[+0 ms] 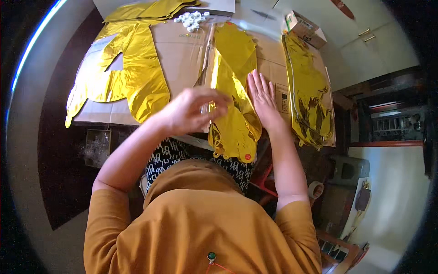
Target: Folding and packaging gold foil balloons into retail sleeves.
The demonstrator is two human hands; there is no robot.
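Observation:
A flat gold foil balloon [237,68] lies lengthwise on the cardboard before me, its near end hanging over the edge. That end has small tabs and a red dot. My right hand [263,98] rests flat at the balloon's right edge, fingers stretched forward. Over the left side of the foil hovers my left hand [194,109], slightly blurred, its fingers loosely curved with a gap to the thumb; I see nothing held in it. To the left is a wider gold foil balloon [148,68] with a triangular opening. Another gold foil balloon [310,89] lies at the right.
Cardboard [180,59] covers the work surface. At the back are a heap of small white pieces [191,20], more folded gold foil [146,10] and a small box [301,25]. A tape roll [315,189] is low on the right, beside a red stool [264,182].

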